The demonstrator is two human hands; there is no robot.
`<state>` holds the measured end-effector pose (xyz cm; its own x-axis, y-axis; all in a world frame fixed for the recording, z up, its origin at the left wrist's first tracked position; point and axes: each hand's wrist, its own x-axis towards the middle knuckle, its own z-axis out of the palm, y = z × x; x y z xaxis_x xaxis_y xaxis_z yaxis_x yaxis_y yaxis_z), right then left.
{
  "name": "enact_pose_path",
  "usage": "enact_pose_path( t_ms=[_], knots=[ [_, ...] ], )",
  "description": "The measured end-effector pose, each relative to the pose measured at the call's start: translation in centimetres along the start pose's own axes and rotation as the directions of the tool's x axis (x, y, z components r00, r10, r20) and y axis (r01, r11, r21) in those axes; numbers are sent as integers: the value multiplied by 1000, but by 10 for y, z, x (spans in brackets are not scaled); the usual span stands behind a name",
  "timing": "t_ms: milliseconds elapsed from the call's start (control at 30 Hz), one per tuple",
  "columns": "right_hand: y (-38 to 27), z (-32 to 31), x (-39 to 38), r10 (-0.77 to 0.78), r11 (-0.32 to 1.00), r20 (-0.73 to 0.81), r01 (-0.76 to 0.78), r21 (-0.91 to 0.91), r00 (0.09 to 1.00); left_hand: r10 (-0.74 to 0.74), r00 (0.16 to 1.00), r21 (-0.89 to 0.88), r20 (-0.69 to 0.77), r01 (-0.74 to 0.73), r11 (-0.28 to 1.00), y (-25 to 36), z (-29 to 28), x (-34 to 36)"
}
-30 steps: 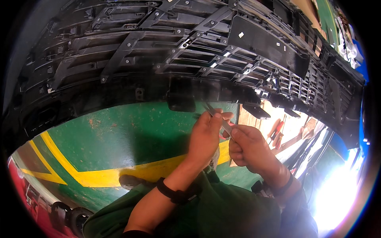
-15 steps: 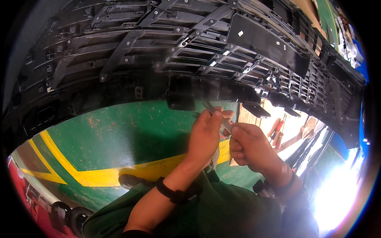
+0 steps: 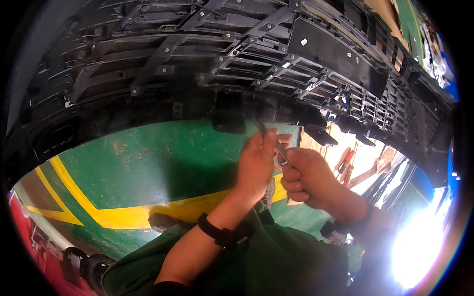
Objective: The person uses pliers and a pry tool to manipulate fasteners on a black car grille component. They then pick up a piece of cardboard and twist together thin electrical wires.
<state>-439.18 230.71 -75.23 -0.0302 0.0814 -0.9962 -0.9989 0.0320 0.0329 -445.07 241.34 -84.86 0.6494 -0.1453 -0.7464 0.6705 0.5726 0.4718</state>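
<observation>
Metal tool (image 3: pixel 280 153) pinched between both hands' grips under black grille (image 3: pixel 276 64)

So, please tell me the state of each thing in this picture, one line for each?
Black grille panel: raised above the hands, inner ribbed side showing.
Left hand: fingers pinched on a thin metal tool, just under the panel edge.
Right hand: closed grip on the same tool.
Thin metal tool: held between both hands, tilted.
Black wristband: worn on left wrist.

— What is the person wearing?
— A dark green garment is covering the torso; the forearms are showing bare below it.
— Anything on the wrists?
— A black band is circling the left wrist (image 3: pixel 220 235), another dark one the right (image 3: pixel 364 220).
</observation>
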Motion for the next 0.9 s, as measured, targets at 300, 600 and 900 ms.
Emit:
enact_pose_path(
  t_ms=[300,600,900],
  knots=[
    [-19,-5,0,-80,964,66,94,-250,995,3,999,-16,35,-2,1000,3,2,-1],
    [-8,7,-3,-1,1000,-3,1,14,1000,-72,997,-145,-1,71,987,2,-3,-8],
    [-25,-36,13,79,991,153,-94,99,985,-34,994,6,108,33,999,-3,-3,-1]
  ],
)
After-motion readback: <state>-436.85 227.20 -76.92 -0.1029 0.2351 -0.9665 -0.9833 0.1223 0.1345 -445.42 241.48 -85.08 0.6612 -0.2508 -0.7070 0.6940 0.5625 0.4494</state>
